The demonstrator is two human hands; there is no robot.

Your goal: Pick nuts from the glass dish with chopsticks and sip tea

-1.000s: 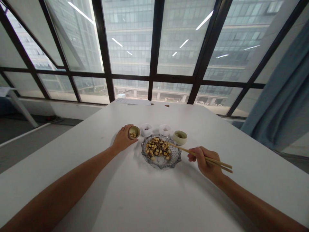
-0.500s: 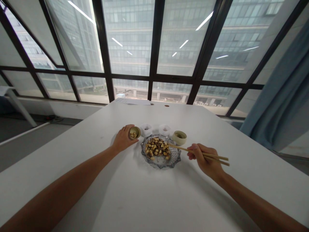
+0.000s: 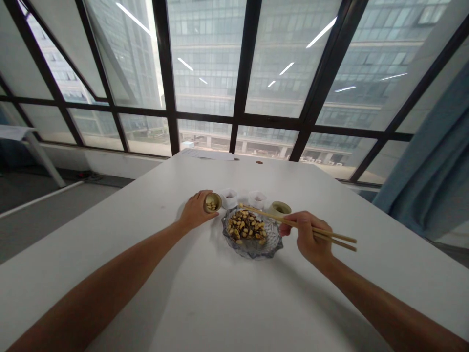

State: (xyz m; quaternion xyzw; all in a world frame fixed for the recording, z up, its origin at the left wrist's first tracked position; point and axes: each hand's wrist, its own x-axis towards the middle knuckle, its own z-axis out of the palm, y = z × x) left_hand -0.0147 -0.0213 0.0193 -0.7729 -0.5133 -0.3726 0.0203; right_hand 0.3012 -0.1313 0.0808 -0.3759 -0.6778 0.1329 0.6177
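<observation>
My left hand (image 3: 196, 211) is wrapped around a small olive-green cup (image 3: 219, 200), tilted toward me, with several pale nuts inside. In my right hand (image 3: 313, 240) is a pair of wooden chopsticks (image 3: 264, 213). Their tips, over the far rim of the dish, have a small pale nut (image 3: 241, 206) at them. Below the chopsticks stands a scalloped glass dish (image 3: 256, 253). A pile of mixed pale nuts and dark striped seeds (image 3: 246, 227) lies in its left and middle part.
Two small white cups (image 3: 229, 199) (image 3: 257, 200) stand behind the dish, each with something dark in it. A second green cup (image 3: 281, 209) is at the back right, near the chopsticks. Papers (image 3: 208, 154) lie at the white table's far edge, before the windows.
The chopstick tips have risen from the nut pile to beyond the dish's far rim, with a pale nut at them. My left hand still holds the green cup. The view has shifted slightly.
</observation>
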